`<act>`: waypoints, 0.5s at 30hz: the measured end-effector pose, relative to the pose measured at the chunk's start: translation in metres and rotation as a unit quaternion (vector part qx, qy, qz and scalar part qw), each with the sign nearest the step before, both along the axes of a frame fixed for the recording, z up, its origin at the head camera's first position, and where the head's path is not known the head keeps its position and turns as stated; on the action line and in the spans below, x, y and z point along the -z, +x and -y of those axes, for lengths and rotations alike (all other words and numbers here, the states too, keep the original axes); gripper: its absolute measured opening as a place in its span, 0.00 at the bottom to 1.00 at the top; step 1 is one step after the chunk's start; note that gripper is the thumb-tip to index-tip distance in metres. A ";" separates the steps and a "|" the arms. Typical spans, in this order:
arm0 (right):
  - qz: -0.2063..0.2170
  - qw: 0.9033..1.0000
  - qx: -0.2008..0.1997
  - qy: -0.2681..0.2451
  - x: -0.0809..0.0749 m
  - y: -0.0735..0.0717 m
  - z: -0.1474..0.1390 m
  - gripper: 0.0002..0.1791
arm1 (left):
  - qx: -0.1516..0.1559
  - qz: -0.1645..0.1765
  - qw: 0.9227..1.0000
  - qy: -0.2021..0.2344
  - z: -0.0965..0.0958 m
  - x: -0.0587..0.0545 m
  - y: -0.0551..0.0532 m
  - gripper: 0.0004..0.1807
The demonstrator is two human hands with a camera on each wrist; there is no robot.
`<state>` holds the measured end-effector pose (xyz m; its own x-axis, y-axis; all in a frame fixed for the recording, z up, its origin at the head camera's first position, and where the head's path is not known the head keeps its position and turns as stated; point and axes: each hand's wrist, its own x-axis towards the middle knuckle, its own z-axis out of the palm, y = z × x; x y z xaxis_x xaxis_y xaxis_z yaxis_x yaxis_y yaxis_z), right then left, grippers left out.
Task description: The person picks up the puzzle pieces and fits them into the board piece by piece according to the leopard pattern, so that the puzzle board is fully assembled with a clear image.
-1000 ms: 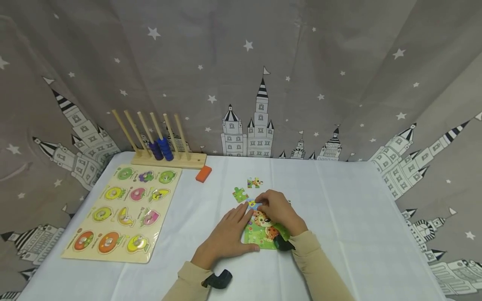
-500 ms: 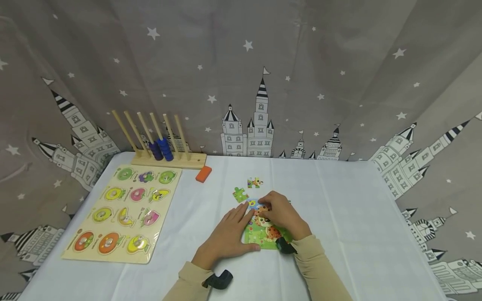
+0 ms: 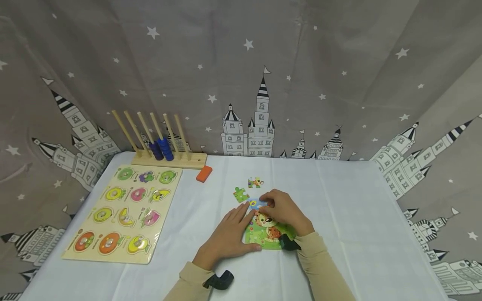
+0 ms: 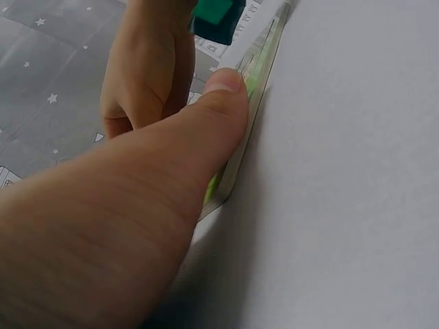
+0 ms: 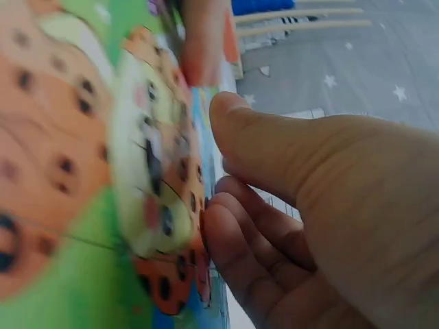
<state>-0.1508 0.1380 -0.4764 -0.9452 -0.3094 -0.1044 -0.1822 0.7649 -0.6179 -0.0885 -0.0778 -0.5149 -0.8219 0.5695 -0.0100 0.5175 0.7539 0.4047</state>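
Note:
A jigsaw puzzle (image 3: 260,240) with a spotted leopard cub on green grass lies on the white table, a blue strip along its far edge. My left hand (image 3: 230,234) is spread along its left side, fingertips on the upper left part and thumb at the near edge. Over the upper right part is my right hand (image 3: 284,211), thumb and fingers bent loosely at the blue strip. In the right wrist view the fingertips (image 5: 223,226) touch the puzzle's far border, and no piece shows between thumb and fingers. Beyond the puzzle lie a green puzzle piece (image 3: 240,194) and a cub-patterned puzzle piece (image 3: 256,182).
To the left lies a wooden fruit peg board (image 3: 141,255). Behind it stands a wooden stacking rack (image 3: 196,160) with upright pegs and blue rings (image 3: 164,148). An orange block (image 3: 204,174) lies beside the rack. A grey castle-print curtain (image 3: 320,54) hangs behind the table.
My right hand's fingers have shifted slightly along the puzzle's blue upper strip, showing more of it. The left hand stays in place, and the two loose pieces have not moved.

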 end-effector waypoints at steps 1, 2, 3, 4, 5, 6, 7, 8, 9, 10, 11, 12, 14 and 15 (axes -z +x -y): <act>-0.003 1.000 0.002 -0.004 0.000 -0.005 -0.001 0.18 | -0.001 -0.002 1.000 0.000 0.000 0.000 0.000 0.58; -0.009 1.000 0.003 -0.007 0.000 -0.010 -0.003 0.19 | -0.002 -0.003 1.000 0.001 0.000 0.000 0.000 0.58; -0.019 1.000 0.005 -0.008 0.001 -0.016 -0.004 0.20 | -0.003 -0.003 1.000 0.002 0.000 0.000 0.000 0.58; -0.030 1.000 0.007 -0.008 0.002 -0.023 -0.005 0.20 | -0.004 -0.002 1.000 0.003 0.000 0.000 0.000 0.58; -0.038 0.999 0.008 -0.009 0.004 -0.029 -0.006 0.21 | -0.004 -0.001 1.000 0.003 0.000 0.000 0.000 0.58; -0.045 0.999 0.007 -0.008 0.005 -0.036 -0.006 0.22 | -0.005 0.003 1.000 0.003 0.000 0.000 0.000 0.59; -0.049 0.999 0.007 -0.009 0.007 -0.042 -0.007 0.22 | -0.005 0.005 1.000 0.003 0.000 -0.001 0.000 0.59; -0.051 0.999 0.006 -0.009 0.008 -0.047 -0.007 0.23 | -0.005 0.008 1.000 0.004 0.000 -0.001 0.001 0.59; -0.049 0.999 0.007 -0.009 0.010 -0.052 -0.007 0.23 | -0.004 0.010 1.000 0.004 0.000 -0.002 0.001 0.59; -0.046 0.999 0.007 -0.009 0.011 -0.056 -0.006 0.24 | -0.004 0.011 1.000 0.004 0.000 -0.003 0.001 0.59; -0.040 0.999 0.009 -0.010 0.012 -0.060 -0.006 0.25 | -0.004 0.011 1.000 0.002 0.000 -0.003 0.002 0.59; -0.035 0.999 0.011 -0.009 0.013 -0.063 -0.005 0.26 | -0.004 0.011 1.000 0.000 0.000 -0.004 0.002 0.59; -0.029 0.999 0.017 -0.003 0.014 -0.069 -0.002 0.26 | -0.004 0.010 1.000 -0.002 0.000 -0.004 0.002 0.59; -0.029 0.999 0.018 0.001 0.015 -0.071 0.000 0.26 | -0.004 0.009 1.000 -0.004 0.000 -0.005 0.002 0.59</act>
<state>-0.2216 0.1381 -0.4911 -0.9604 -0.2742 -0.0498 -0.1894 0.7732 -0.6053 -0.0865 -0.0775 -0.5102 -0.8266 0.5621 -0.0287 0.5036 0.7614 0.4082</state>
